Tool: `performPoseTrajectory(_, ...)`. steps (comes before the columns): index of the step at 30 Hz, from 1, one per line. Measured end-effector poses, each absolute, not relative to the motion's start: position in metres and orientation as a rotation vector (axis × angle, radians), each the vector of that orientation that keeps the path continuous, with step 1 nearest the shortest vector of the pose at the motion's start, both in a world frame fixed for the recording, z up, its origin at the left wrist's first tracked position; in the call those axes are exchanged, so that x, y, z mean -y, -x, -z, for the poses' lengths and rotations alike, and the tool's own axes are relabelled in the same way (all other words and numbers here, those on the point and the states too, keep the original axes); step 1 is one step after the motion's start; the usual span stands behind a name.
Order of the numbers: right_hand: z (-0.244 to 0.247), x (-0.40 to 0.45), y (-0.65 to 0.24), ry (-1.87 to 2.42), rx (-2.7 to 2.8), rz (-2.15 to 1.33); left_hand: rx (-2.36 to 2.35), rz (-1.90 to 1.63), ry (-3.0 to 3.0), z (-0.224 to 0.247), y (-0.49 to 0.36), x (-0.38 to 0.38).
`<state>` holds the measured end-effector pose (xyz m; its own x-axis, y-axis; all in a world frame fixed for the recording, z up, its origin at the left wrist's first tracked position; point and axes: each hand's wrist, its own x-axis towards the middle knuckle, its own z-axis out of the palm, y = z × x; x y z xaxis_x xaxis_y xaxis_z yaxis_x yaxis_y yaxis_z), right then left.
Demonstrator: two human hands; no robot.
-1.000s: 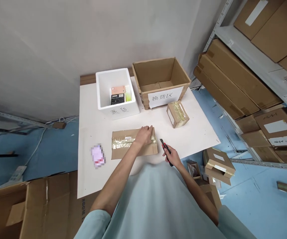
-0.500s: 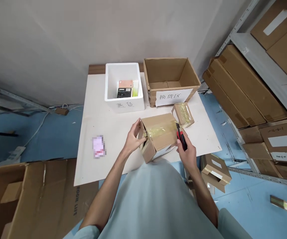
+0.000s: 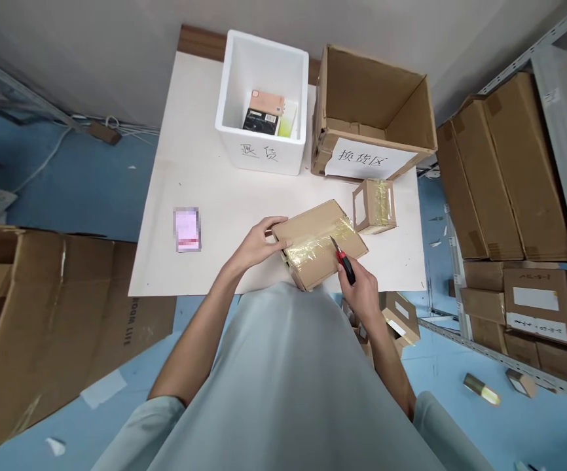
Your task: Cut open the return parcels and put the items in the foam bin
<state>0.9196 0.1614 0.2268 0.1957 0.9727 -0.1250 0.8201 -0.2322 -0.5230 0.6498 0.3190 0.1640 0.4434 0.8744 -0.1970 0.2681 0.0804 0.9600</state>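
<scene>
A brown cardboard box [image 3: 313,229] with shiny yellowish tape across its top lies at the table's front edge. My left hand [image 3: 262,245] grips its left end, thumb on the top and fingers at the far side. In my right hand [image 3: 359,284] is a red and black utility knife [image 3: 344,263], its blade tip at the tape on the box top. A smaller taped box [image 3: 376,206] stands just beyond the right end.
Behind are a white foam box [image 3: 268,154] holding several small packs and an open cardboard box [image 3: 325,154]. A blurred pink item [image 3: 187,229] lies on the table [image 3: 160,271] at left. Shelves with cartons [image 3: 536,297] stand right; a large carton [image 3: 67,314] is at left.
The view has tilted further down. The taped box has turned, its right end now farther away. The knife has moved from the box's right end to the tape nearer its middle.
</scene>
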Motion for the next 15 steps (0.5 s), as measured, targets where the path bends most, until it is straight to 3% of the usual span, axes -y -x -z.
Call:
performPoseTrajectory(4,-0.256,-0.15,-0.915,2.283,1.768,-0.718,-0.983,-0.536,-1.552,-0.16,-0.665,-0.313)
performPoseTrajectory(10,-0.285,-0.144,-0.884,2.161,2.033,-1.079,-0.942,-0.574,-1.59,-0.15,-0.67,-0.296)
performPoseTrajectory(15,-0.297,-0.141,-0.865,2.313,2.183,-1.139,-0.916,-0.565,-1.652,-0.146,-0.668,-0.295)
